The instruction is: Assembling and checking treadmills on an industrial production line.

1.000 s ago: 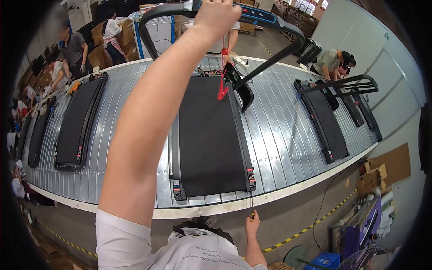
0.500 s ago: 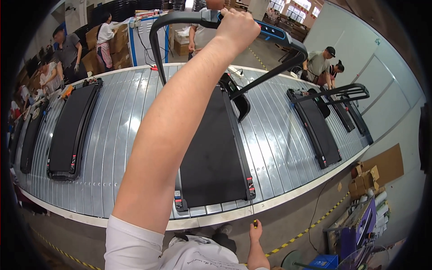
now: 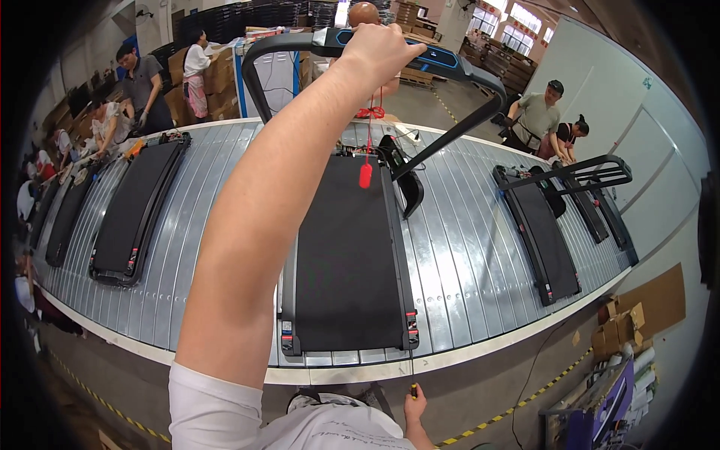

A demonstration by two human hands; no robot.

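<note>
Treadmill handlebar (image 3: 300, 43), top centre of the frame, is gripped by the left hand (image 3: 382, 46), arm stretched upward, fingers wrapped around it. The right hand (image 3: 415, 406), bottom centre, pinches a thin cord. Four treadmills lie on the grey conveyor (image 3: 465, 255). Brown cardboard boxes (image 3: 622, 334) sit lower right.
</note>
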